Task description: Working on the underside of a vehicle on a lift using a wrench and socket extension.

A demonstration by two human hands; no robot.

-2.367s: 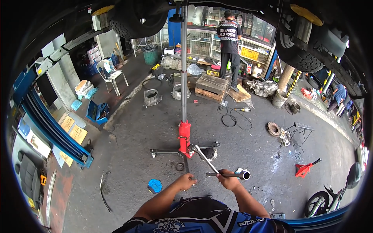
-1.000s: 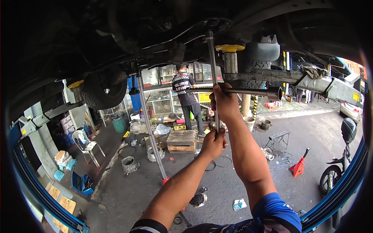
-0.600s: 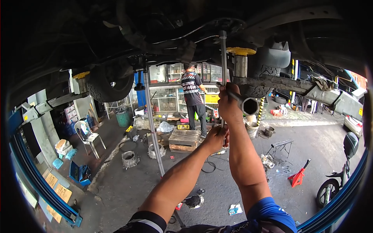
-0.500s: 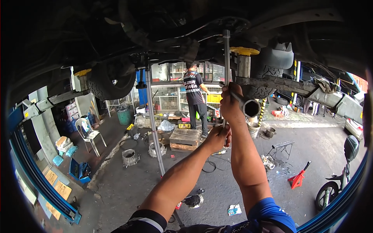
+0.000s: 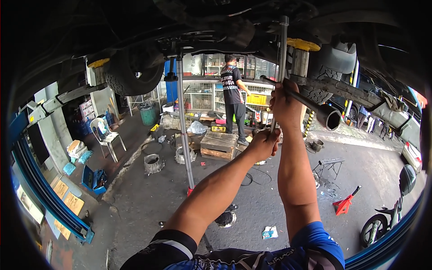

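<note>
Both arms are raised beneath the dark underside of a vehicle [image 5: 216, 24]. My right hand [image 5: 286, 101] is closed round an upright steel extension bar [image 5: 283, 47] and a crossing pipe handle [image 5: 307, 102], whose wide hollow end [image 5: 332, 118] points toward me at the right. Just below, my left hand [image 5: 263, 146] grips the lower part of the upright bar, its thumb along the shaft. The bar's top socket [image 5: 284, 20] reaches the underside; whether it is seated, I cannot tell. Beside it is a yellow lift pad [image 5: 304, 44] on a steel post.
A tall jack pole [image 5: 183, 114] stands left of my arms. A person [image 5: 233, 96] in dark clothes stands at shelves behind a wooden crate [image 5: 216, 146]. A red jack stand [image 5: 343, 204], motorbike [image 5: 373, 227], chair [image 5: 105, 139] and blue lift posts [image 5: 42, 182] surround me.
Both hands have risen from low over the floor to the underside, the left now gripping too. Lately they and the bar shifted rightward and up in view. The person behind turned slightly.
</note>
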